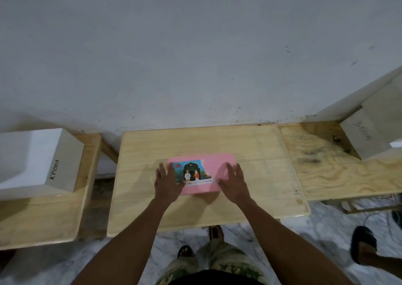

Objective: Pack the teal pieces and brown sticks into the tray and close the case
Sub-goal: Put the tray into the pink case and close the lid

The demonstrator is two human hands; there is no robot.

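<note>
A pink case (201, 173) lies flat and shut near the middle of the table (250, 145), a little toward its near edge, with a picture label on the left part of its lid. No teal pieces or brown sticks show; whether they are inside cannot be told.

The left hand (167, 183) rests flat, fingers spread, on the case's left end. The right hand (235, 183) lies the same way on the right end. Neither holds anything.

The case looks thin, stiff and light, probably plastic with a smooth lid that could slide under a flat palm. The short ends, where the hands already sit, seem the best places to grip it, thumbs on top and fingers under the rim.

Bare wood surrounds the case on all sides, widest toward the far edge and right edge. A white box (39, 160) stands on a lower bench well off to the left, and another box (369, 132) well off to the right, both clear of any move.
</note>
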